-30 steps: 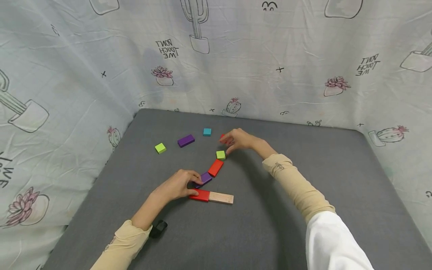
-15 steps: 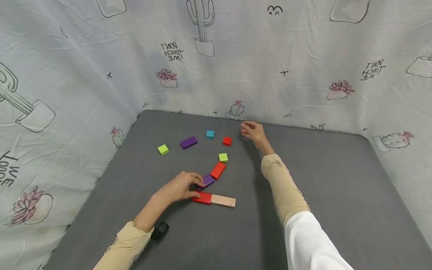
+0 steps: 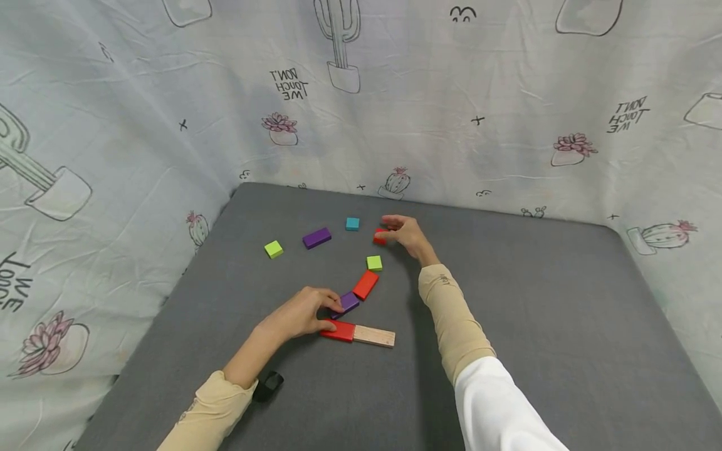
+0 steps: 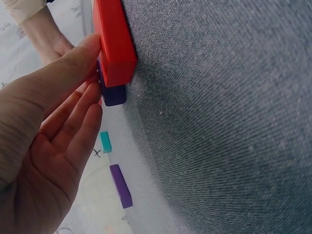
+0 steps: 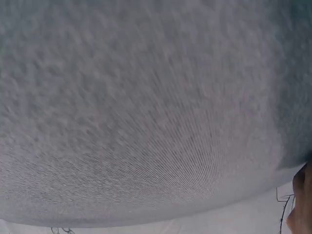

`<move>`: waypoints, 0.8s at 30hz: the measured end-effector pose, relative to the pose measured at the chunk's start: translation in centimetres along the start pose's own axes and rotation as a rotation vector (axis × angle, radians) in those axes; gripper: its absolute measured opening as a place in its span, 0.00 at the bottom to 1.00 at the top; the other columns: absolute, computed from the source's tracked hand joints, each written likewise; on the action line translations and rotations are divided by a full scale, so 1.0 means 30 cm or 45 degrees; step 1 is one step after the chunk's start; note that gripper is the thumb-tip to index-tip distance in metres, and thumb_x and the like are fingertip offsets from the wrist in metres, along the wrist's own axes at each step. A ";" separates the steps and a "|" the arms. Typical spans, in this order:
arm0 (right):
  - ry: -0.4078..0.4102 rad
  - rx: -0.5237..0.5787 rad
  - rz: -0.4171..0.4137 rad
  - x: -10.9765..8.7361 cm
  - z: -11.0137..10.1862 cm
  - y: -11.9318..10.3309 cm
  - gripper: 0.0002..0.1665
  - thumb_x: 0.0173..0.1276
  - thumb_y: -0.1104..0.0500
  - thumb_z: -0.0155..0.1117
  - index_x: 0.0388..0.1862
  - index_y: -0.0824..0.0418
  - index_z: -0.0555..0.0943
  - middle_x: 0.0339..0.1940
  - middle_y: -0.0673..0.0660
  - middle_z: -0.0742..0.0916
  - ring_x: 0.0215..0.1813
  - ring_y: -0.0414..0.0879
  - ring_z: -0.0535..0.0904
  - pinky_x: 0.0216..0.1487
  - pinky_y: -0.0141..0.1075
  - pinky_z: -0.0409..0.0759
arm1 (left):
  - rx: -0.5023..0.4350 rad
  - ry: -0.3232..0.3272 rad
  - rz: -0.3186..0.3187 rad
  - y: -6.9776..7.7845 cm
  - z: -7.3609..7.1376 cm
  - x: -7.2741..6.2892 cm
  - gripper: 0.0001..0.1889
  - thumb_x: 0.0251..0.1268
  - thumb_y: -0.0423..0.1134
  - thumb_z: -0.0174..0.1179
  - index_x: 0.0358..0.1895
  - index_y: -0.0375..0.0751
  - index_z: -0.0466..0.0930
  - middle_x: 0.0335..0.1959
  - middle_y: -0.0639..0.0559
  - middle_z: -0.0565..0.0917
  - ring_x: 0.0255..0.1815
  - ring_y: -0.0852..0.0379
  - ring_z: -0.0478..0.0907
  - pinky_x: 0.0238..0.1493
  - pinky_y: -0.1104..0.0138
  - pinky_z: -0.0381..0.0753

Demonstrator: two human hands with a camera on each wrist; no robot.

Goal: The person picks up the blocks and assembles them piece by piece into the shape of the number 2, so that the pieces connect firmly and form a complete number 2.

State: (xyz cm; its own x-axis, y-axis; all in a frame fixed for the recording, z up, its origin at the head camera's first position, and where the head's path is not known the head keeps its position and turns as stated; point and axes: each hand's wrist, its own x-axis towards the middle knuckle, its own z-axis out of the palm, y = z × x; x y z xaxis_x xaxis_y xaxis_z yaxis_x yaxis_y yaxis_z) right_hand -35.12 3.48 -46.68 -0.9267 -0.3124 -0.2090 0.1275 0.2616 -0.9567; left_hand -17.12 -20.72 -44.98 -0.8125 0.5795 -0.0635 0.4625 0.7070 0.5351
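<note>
In the head view, my left hand (image 3: 301, 312) lies beside a red block (image 3: 340, 331) and a purple block (image 3: 348, 303). Its thumb touches the red block's side, and its fairly straight fingers reach the purple one, as the left wrist view also shows. My right hand (image 3: 407, 237) is farther back, at a small red block (image 3: 378, 240). Its thumb passes over that block while the other fingers stay behind it, with a gap between. Only a sliver of this hand appears in the right wrist view.
A plain wooden block (image 3: 375, 336) adjoins the red one. Another red block (image 3: 366, 285) and a green block (image 3: 374, 263) continue a curved row. A blue block (image 3: 352, 224), purple block (image 3: 317, 238) and green block (image 3: 273, 249) lie on the grey table (image 3: 536, 326). A printed curtain (image 3: 429, 94) hangs behind.
My right hand lifted away from the small red block toward the back right, then came back to it. The left hand has kept its place; the view shifted slightly.
</note>
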 end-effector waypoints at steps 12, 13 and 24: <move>0.108 -0.471 -0.171 0.007 0.039 0.036 0.23 0.57 0.67 0.72 0.54 0.66 0.81 0.55 0.62 0.83 0.55 0.53 0.76 0.57 0.42 0.75 | -0.003 0.000 0.007 -0.001 0.002 -0.006 0.17 0.49 0.37 0.74 0.45 0.39 0.87 0.49 0.47 0.83 0.52 0.49 0.79 0.55 0.54 0.77; 0.119 -0.503 -0.183 0.008 0.036 0.038 0.22 0.58 0.67 0.72 0.53 0.66 0.82 0.54 0.62 0.83 0.53 0.53 0.77 0.55 0.42 0.76 | -0.002 0.001 0.009 -0.001 0.004 -0.005 0.17 0.49 0.37 0.74 0.45 0.39 0.87 0.49 0.47 0.83 0.52 0.50 0.79 0.55 0.54 0.77; 0.147 -0.557 -0.324 0.012 -0.029 -0.042 0.22 0.57 0.67 0.72 0.52 0.68 0.82 0.49 0.64 0.85 0.50 0.54 0.82 0.52 0.43 0.79 | 0.000 -0.005 0.019 -0.004 0.000 0.001 0.17 0.48 0.37 0.75 0.45 0.39 0.87 0.48 0.47 0.82 0.51 0.50 0.79 0.55 0.54 0.77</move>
State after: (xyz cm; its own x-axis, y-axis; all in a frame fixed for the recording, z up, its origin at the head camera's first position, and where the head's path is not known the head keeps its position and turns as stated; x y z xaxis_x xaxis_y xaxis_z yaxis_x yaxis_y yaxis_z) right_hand -35.91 3.84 -45.37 -0.9453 -0.3192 0.0668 -0.2437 0.5555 -0.7950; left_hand -17.20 -20.78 -45.05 -0.8041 0.5916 -0.0587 0.4746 0.6983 0.5358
